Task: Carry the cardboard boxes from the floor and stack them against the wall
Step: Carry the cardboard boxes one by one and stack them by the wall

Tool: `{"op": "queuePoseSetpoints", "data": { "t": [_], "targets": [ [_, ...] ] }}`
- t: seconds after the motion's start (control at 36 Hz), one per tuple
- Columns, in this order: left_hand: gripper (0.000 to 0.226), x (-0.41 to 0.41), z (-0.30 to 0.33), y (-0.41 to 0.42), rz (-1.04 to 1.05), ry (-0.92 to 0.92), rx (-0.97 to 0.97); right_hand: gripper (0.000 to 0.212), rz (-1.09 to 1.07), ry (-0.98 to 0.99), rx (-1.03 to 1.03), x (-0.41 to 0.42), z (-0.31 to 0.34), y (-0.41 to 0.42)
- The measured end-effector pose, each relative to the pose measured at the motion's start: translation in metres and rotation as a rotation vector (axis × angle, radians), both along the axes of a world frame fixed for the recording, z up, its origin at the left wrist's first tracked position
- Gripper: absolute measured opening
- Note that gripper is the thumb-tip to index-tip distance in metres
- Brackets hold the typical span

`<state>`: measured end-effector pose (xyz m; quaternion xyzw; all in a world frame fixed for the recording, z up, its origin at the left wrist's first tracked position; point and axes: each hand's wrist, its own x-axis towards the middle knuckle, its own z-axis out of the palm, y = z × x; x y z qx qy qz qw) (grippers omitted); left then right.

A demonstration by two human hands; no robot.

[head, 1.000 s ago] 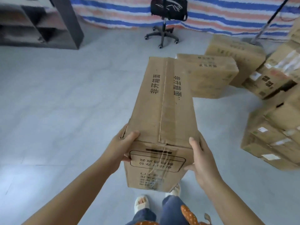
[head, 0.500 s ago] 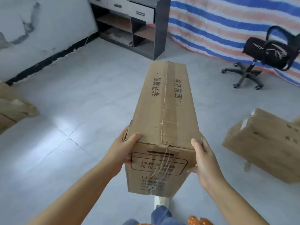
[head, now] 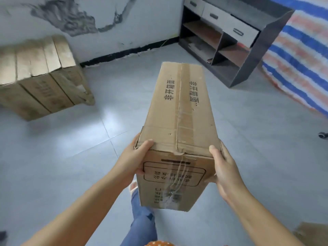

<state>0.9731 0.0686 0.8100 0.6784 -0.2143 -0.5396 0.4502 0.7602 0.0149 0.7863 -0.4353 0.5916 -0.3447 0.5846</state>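
**Box in the air, wall stack coming up on the left**

Head view: the person is mid-carry. A long box (head: 179,125) is held out in front, clear of the floor (head: 62,157), its far end pointing toward the far corner of the room. The left hand (head: 136,157) grips the near left corner, thumb over the top edge and fingers wrapped down the side; the right hand (head: 224,167) grips the near right corner the same way, thumb on top. Neither hand has slack in it, and the box rides fairly level.

Against the wall (head: 110,18) at far left sits the stack (head: 39,77), a row of boxes standing side by side on the floor. A dark shelf unit (head: 236,43) fills the far right corner, with a striped tarp (head: 301,55) beyond it.

I judge this the carrying step, nearly at its end. The next move calls for turning left, closing on the stack and setting the box down on top of it or tight beside it, square to the wall.

Against the picture half a second back, the view has swung left: the stack, then only a sliver at the left edge, now shows in full, the shelf has slid to the right, and the office chair has gone from sight apart from one castor (head: 323,134). The grip on the box has not changed.
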Motion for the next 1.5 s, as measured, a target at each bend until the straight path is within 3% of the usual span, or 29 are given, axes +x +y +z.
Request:
{"op": "queuePoseSetpoints", "data": {
  "t": [0.31, 0.64, 0.72, 0.83, 1.08, 1.17, 1.31, 1.5],
  "targets": [
    [0.023, 0.183, 0.012, -0.117, 0.099, 0.015, -0.015, 0.031, 0.089, -0.046, -0.035, 0.187, 0.005, -0.139],
    [0.025, 0.319, 0.007, -0.223, 0.278, 0.023, -0.04, 0.03, 0.304, -0.008, -0.042, 0.342, 0.013, -0.287],
    [0.038, 0.347, 0.001, -0.255, 0.317, 0.015, -0.031, 0.028, 0.362, 0.005, -0.04, 0.376, 0.007, -0.329],
    [0.026, 0.384, -0.003, -0.307, 0.379, -0.032, -0.04, 0.026, 0.415, -0.006, -0.017, 0.422, 0.001, -0.393],
    [0.04, 0.478, 0.002, -0.409, 0.532, -0.019, -0.006, 0.046, 0.574, 0.002, 0.011, 0.537, 0.003, -0.519],
    [0.036, 0.513, -0.003, -0.433, 0.564, -0.027, 0.001, 0.04, 0.606, 0.0, 0.007, 0.578, 0.002, -0.549],
    [0.036, 0.582, -0.022, -0.471, 0.578, -0.004, -0.005, 0.063, 0.634, 0.05, 0.031, 0.65, -0.008, -0.593],
    [0.031, 0.698, -0.042, -0.528, 0.544, 0.073, 0.007, 0.056, 0.589, 0.093, 0.035, 0.759, -0.026, -0.646]
  ]
}}
